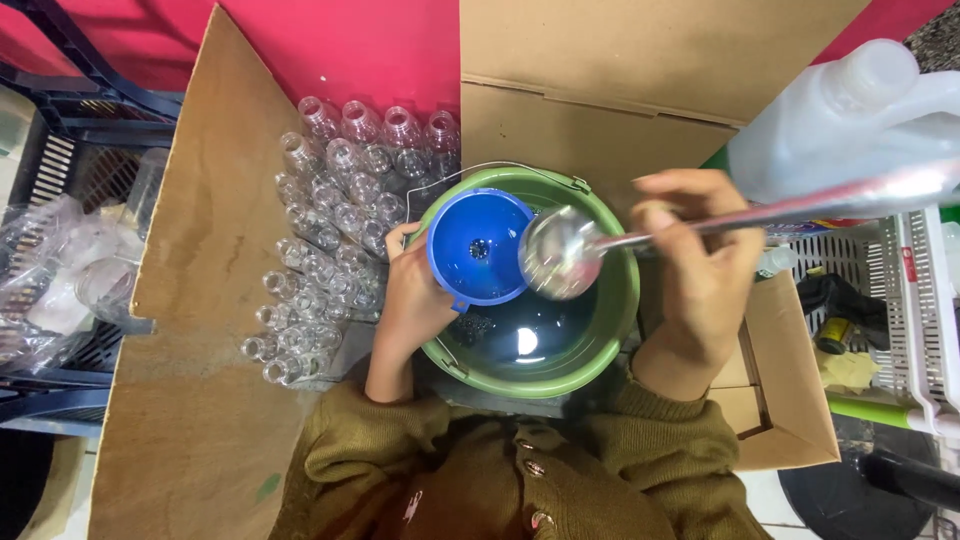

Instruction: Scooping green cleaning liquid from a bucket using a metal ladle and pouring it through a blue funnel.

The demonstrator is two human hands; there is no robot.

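Note:
My left hand [412, 305] grips a blue funnel [478, 248] from below, holding it over the left rim of a green bucket [600, 330] with dark liquid in it. What the funnel sits in is hidden by my hand. My right hand [700, 270] holds the long handle of a shiny metal ladle [560, 255]. The ladle's bowl hangs tilted against the funnel's right edge, above the bucket.
Several empty clear plastic bottles [335, 200] stand packed in an open cardboard box [200, 250] to the left. A large translucent jug [850, 120] lies at upper right. A white crate [900, 290] stands right, a dark crate [70, 150] with plastic bags left.

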